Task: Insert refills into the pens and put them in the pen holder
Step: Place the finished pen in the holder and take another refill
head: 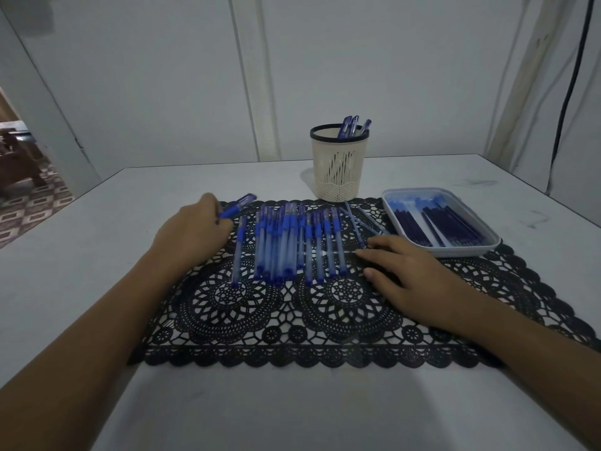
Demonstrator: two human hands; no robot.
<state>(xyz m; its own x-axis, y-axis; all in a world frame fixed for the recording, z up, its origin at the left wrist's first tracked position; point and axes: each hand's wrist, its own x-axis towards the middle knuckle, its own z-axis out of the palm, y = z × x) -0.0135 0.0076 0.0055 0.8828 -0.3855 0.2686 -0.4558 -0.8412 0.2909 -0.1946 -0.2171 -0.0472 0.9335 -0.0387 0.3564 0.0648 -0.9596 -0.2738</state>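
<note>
White table (pixel 97 222) carried black lace mat (pixel 292 320). Tray (pixel 468 253) of refills (pixel 439 222) sat at right; pen holder (pixel 340 170) stood behind the mat, three pens (pixel 353 125) inside. Pen row (pixel 286 242) lay mid-mat. Right hand (pixel 409 278) lay flat on mat, fingers straight, holding nothing; left hand (pixel 192 232) gripped one pen (pixel 239 205).

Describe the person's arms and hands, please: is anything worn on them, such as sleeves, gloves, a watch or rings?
Both arms are bare as far as the view reaches: no sleeve on the left forearm or the right forearm. The left hand and right hand wear no gloves. No watch, bracelet or ring shows, though the dim picture could hide a thin ring.
</note>
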